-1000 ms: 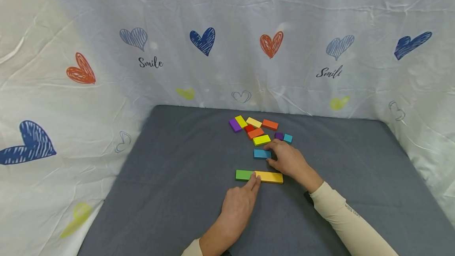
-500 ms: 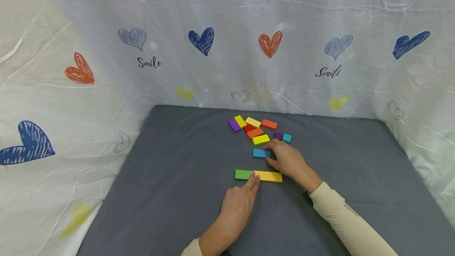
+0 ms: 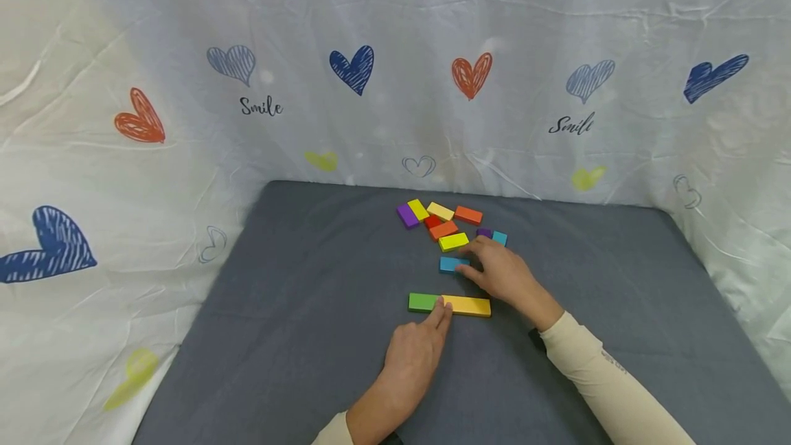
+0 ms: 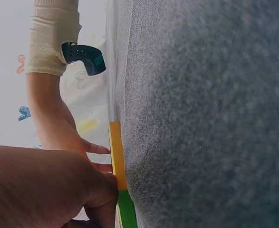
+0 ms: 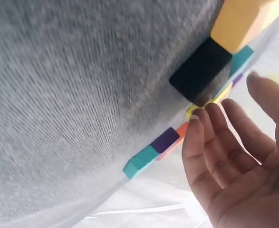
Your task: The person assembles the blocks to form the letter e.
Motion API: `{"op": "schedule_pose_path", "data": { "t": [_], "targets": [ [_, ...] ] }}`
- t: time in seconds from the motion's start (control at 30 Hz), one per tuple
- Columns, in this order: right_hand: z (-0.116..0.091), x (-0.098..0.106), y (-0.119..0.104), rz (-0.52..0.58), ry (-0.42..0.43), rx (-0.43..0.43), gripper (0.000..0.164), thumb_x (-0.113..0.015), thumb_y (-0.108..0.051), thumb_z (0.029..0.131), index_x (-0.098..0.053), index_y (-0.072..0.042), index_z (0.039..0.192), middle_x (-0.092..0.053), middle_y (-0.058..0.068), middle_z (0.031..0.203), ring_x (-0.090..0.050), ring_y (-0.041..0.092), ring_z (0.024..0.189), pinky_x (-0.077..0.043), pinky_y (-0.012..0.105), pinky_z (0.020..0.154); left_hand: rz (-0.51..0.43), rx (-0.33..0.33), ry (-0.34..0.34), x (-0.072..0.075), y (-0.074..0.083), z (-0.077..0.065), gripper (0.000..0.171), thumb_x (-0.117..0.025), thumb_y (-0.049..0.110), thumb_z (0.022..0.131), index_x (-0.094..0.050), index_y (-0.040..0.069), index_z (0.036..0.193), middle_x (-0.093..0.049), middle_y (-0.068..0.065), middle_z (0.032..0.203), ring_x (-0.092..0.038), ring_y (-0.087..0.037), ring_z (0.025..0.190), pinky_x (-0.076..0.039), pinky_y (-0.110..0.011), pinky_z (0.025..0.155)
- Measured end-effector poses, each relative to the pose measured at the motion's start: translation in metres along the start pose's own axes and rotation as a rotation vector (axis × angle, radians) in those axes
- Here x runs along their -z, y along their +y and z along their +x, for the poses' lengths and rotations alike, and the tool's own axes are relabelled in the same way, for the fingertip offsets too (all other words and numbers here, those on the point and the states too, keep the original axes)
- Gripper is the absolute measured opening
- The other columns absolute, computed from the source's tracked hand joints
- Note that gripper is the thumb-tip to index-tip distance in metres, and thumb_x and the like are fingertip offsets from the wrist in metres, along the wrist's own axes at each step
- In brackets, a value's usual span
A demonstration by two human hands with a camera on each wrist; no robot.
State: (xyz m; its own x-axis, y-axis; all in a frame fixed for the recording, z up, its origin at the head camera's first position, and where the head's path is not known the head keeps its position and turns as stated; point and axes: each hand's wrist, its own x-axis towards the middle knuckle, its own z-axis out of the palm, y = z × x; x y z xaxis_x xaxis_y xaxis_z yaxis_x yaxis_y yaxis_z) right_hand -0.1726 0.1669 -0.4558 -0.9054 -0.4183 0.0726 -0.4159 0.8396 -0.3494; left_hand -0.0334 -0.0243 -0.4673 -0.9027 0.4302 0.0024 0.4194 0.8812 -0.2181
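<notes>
My left hand [image 3: 413, 356] rests its two straight fingertips on a row of wooden blocks, where a green block [image 3: 423, 302] meets a yellow-orange one [image 3: 472, 305]. Beyond the row, my right hand [image 3: 502, 272] hovers over the right end of a blue block [image 3: 450, 264], thumb and fingers apart. In the right wrist view a dark, almost black block [image 5: 201, 71] lies close to the right fingertips, in front of the blue one; the hand hides it from the head view. Whether a fingertip touches it I cannot tell.
Behind the right hand lies a loose group of blocks: yellow [image 3: 454, 242], orange [image 3: 469, 215], cream [image 3: 441, 211], purple [image 3: 407, 216] and others. A small teal block [image 3: 500, 239] sits beside a dark purple one [image 3: 484, 233]. Grey cloth [image 3: 309, 307] covers the table; a printed curtain [image 3: 395, 115] hangs behind.
The right thumb has risen away from the near side and now overlaps the blue block's right end. The left hand and the green and yellow-orange row look unmoved.
</notes>
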Motion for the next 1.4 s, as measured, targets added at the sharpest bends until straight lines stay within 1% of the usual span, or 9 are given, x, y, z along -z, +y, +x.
{"op": "schedule_pose_path", "data": {
  "t": [0.1, 0.17, 0.27, 0.43, 0.7, 0.87, 1.1, 1.23, 1.4],
  "targets": [
    [0.004, 0.004, 0.001, 0.018, 0.035, 0.014, 0.037, -0.077, -0.032, 0.099, -0.075, -0.007, 0.127, -0.071, 0.008, 0.116, -0.068, 0.023, 0.094, -0.060, 0.047, 0.083, -0.006, 0.000, 0.010, 0.000, -0.001, -0.001, 0.071, -0.081, 0.015, 0.095, -0.052, 0.029, 0.158, -0.048, 0.012, 0.163, -0.028, -0.008, 0.043, -0.028, -0.023, 0.041],
    [0.006, 0.006, 0.001, 0.026, 0.047, 0.020, 0.035, -0.076, -0.028, 0.100, -0.075, -0.006, 0.128, -0.072, 0.009, 0.119, -0.070, 0.024, 0.097, -0.060, 0.048, 0.085, -0.012, 0.001, 0.017, 0.000, -0.002, -0.001, 0.070, -0.081, 0.014, 0.095, -0.053, 0.029, 0.158, -0.048, 0.012, 0.162, -0.028, -0.008, 0.043, -0.028, -0.023, 0.042],
    [0.010, 0.009, 0.001, 0.025, 0.049, 0.016, 0.034, -0.076, -0.023, 0.101, -0.074, -0.006, 0.130, -0.071, 0.011, 0.125, -0.070, 0.027, 0.101, -0.059, 0.049, 0.087, -0.012, 0.003, 0.034, 0.000, -0.003, -0.001, 0.069, -0.081, 0.014, 0.095, -0.055, 0.029, 0.157, -0.050, 0.012, 0.161, -0.028, -0.008, 0.043, -0.028, -0.023, 0.042],
    [0.017, 0.012, 0.003, 0.017, 0.043, -0.004, 0.036, -0.077, -0.017, 0.099, -0.072, -0.008, 0.134, -0.070, 0.013, 0.130, -0.068, 0.030, 0.108, -0.059, 0.051, 0.089, -0.010, 0.002, 0.026, 0.001, -0.004, -0.001, 0.071, -0.082, 0.013, 0.094, -0.054, 0.029, 0.157, -0.049, 0.012, 0.161, -0.028, -0.008, 0.043, -0.028, -0.023, 0.042],
    [0.027, 0.013, 0.009, 0.008, 0.031, 0.007, 0.040, -0.079, -0.014, 0.097, -0.072, -0.008, 0.136, -0.069, 0.014, 0.134, -0.067, 0.033, 0.117, -0.058, 0.054, 0.091, -0.035, 0.001, 0.011, 0.001, -0.004, -0.001, 0.073, -0.083, 0.011, 0.092, -0.054, 0.028, 0.157, -0.049, 0.011, 0.161, -0.026, -0.007, 0.043, -0.028, -0.023, 0.041],
    [0.030, 0.011, 0.012, 0.007, 0.021, 0.010, 0.040, -0.081, -0.014, 0.096, -0.072, -0.008, 0.135, -0.070, 0.014, 0.134, -0.066, 0.033, 0.119, -0.058, 0.053, 0.092, -0.037, 0.002, -0.010, 0.001, -0.004, 0.000, 0.075, -0.084, 0.012, 0.092, -0.053, 0.028, 0.158, -0.049, 0.011, 0.162, -0.026, -0.008, 0.043, -0.028, -0.023, 0.041],
    [0.035, 0.007, 0.013, 0.012, 0.017, 0.030, 0.040, -0.081, -0.014, 0.095, -0.073, -0.009, 0.134, -0.070, 0.013, 0.134, -0.062, 0.034, 0.126, -0.055, 0.055, 0.099, -0.030, 0.006, -0.033, 0.001, -0.003, -0.001, 0.077, -0.084, 0.013, 0.092, -0.051, 0.030, 0.159, -0.047, 0.012, 0.163, -0.027, -0.008, 0.044, -0.028, -0.023, 0.041],
    [0.038, 0.005, 0.014, 0.019, 0.013, 0.045, 0.039, -0.082, -0.013, 0.095, -0.074, -0.009, 0.133, -0.070, 0.012, 0.134, -0.062, 0.033, 0.126, -0.055, 0.054, 0.099, -0.037, 0.010, -0.031, 0.000, -0.003, -0.001, 0.077, -0.084, 0.012, 0.092, -0.052, 0.030, 0.159, -0.047, 0.012, 0.163, -0.028, -0.008, 0.044, -0.029, -0.024, 0.042],
    [0.040, 0.004, 0.016, 0.017, 0.005, 0.044, 0.039, -0.082, -0.012, 0.095, -0.074, -0.008, 0.133, -0.069, 0.012, 0.136, -0.061, 0.033, 0.126, -0.055, 0.053, 0.099, -0.049, 0.008, -0.007, 0.001, -0.002, 0.000, 0.073, -0.083, 0.012, 0.093, -0.053, 0.029, 0.157, -0.048, 0.012, 0.162, -0.029, -0.008, 0.044, -0.030, -0.024, 0.042]
  ]
}}
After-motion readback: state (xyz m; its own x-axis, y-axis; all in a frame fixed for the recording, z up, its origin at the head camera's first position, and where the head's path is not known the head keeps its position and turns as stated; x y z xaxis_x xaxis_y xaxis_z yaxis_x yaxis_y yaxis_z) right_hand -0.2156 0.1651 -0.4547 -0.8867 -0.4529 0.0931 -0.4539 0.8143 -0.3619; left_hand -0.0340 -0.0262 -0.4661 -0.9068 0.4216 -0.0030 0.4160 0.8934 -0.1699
